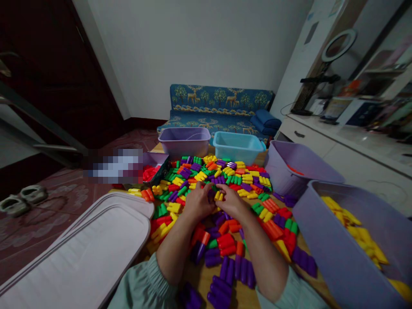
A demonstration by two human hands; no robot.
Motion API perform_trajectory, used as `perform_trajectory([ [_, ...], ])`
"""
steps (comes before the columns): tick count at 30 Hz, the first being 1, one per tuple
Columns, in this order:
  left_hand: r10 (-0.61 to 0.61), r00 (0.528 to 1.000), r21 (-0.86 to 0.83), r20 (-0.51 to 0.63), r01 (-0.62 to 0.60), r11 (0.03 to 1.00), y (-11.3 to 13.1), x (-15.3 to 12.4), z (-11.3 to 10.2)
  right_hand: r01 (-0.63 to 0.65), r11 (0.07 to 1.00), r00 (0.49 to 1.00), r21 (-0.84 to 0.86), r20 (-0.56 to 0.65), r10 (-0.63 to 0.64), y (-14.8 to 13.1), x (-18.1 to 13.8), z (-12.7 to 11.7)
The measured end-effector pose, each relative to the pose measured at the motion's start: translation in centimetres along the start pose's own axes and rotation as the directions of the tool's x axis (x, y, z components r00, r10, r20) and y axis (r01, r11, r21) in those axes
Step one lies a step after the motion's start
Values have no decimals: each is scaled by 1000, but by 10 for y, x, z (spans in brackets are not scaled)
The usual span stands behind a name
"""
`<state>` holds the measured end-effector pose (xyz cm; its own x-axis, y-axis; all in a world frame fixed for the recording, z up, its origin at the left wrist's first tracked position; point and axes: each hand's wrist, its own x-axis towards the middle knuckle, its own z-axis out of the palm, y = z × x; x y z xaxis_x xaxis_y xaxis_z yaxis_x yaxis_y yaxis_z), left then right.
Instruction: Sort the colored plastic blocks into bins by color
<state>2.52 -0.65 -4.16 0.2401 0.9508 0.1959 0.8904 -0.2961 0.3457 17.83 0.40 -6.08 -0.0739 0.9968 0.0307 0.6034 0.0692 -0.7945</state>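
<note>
My left hand [200, 201] and my right hand [232, 201] meet over the middle of a heap of ribbed plastic building blocks. Both have curled fingers, with the tips turned toward each other. A yellow building block [219, 195] shows between them, at the right fingers, and a bit of purple shows at the left fingers. The exact grip is partly hidden by the hands. Red building blocks [226, 244] and purple building blocks [220, 292] lie on the wooden table nearer to me, between my forearms.
Beyond the heap stand a purple bin [184, 141] and a light blue bin [238, 148]. At right are another purple bin [283, 171] and a large bin [325, 240] holding yellow pieces. White lids [96, 244] lie at left, near a box of red pieces [151, 172].
</note>
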Motion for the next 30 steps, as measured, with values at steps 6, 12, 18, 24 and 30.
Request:
perform_trajectory([
  [6,22,999,-39,-34,-24,999,-3,1,3,-35,999,999,24,15,35,-5,-2,-2],
  [12,131,989,-166,-67,-140,976,-7,3,8,-64,989,998,134,35,60,-13,-5,-1],
  [18,34,984,-506,-173,-119,854,-6,11,16,-38,885,999,464,0,43,-16,-1,-2],
  [24,-277,959,-976,64,118,185,-9,19,18,37,779,991,626,-125,54,-15,4,-3],
  [30,-249,947,-973,201,164,-161,-9,18,15,63,865,992,498,-125,-1,-18,1,-7],
])
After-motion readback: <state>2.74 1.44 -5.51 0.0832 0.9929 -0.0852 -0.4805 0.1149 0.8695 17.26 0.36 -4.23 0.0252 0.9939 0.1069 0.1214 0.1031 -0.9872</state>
